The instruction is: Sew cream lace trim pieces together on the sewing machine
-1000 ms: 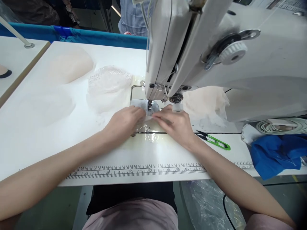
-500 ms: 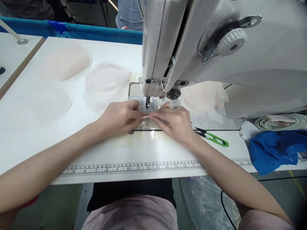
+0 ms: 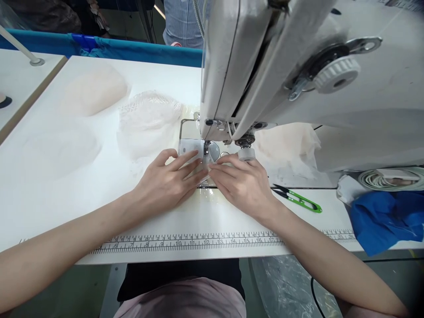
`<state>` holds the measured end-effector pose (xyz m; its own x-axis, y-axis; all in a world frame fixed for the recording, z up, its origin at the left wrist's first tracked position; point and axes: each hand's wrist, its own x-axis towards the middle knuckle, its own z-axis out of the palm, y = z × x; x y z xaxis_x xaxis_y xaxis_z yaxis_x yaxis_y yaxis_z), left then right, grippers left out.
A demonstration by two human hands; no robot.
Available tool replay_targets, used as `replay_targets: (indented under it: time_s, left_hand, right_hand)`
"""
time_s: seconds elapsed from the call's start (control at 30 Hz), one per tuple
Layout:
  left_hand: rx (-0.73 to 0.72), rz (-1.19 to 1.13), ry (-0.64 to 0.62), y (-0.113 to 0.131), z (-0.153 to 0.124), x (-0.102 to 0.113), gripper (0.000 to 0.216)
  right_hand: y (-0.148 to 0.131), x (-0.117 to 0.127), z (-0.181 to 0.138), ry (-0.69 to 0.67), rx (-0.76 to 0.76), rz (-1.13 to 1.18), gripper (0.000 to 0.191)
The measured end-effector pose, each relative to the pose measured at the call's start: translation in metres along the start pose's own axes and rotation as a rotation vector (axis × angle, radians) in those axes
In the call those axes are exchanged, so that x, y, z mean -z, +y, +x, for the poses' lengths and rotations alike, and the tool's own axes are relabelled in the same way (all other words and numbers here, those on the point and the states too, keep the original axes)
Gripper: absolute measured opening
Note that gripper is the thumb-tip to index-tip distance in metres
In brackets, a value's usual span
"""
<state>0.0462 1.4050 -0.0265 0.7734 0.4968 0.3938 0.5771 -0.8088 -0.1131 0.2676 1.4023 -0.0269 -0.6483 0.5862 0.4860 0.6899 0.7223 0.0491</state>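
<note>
My left hand (image 3: 168, 183) lies with its fingers stretched and apart, fingertips on the metal plate just left of the presser foot (image 3: 206, 148). To the foot's right, my right hand (image 3: 243, 185) has its fingers bent and pressed together on a thin, whitish piece of fabric (image 3: 209, 167). That piece shows only as a sliver between the two hands; the fingers cover the rest. Over both hands stands the white head of a sewing machine (image 3: 228, 66). Green thread snips (image 3: 301, 201) lie to the right of my right hand.
A white lace-edged piece (image 3: 149, 119) and a pale peach pad (image 3: 104, 90) lie on the left of the table. Sheer fabric (image 3: 288, 145) sits under the machine arm. A blue cloth (image 3: 386, 216) and coiled tape (image 3: 387, 179) are at right. A printed ruler (image 3: 192, 242) runs along the front edge.
Both hands were pinching the thin white piece in front of the foot. The left fingers have spread out flat beside the foot. The camera view has shifted slightly.
</note>
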Motion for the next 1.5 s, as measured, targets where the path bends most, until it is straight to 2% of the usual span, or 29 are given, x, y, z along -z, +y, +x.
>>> replay_targets:
  time_s: [0.4, 0.57, 0.67, 0.77, 0.9, 1.23, 1.5]
  left_hand:
    - [0.069, 0.000, -0.118, -0.010, 0.007, -0.003, 0.031]
    - [0.091, 0.007, -0.029, -0.015, 0.011, -0.010, 0.027]
    - [0.078, 0.028, -0.027, -0.012, 0.008, -0.009, 0.028]
    - [0.049, 0.048, -0.072, -0.008, 0.003, -0.005, 0.031]
    - [0.065, 0.009, -0.119, -0.006, 0.001, -0.001, 0.033]
    - [0.050, -0.005, 0.001, -0.013, 0.005, -0.008, 0.028]
    - [0.089, -0.069, 0.021, -0.016, 0.009, -0.011, 0.027]
  right_hand:
    - [0.009, -0.015, 0.005, 0.010, -0.063, -0.032, 0.023]
    - [0.011, -0.016, 0.007, 0.000, -0.090, -0.070, 0.022]
    - [0.010, -0.014, 0.006, 0.009, -0.053, -0.074, 0.020]
    - [0.007, -0.010, 0.003, 0.030, 0.020, -0.108, 0.021]
    - [0.005, -0.008, 0.001, 0.021, 0.038, -0.135, 0.023]
    - [0.006, -0.009, 0.002, -0.016, -0.013, -0.090, 0.024]
    - [0.008, -0.012, 0.003, -0.057, -0.054, -0.095, 0.027]
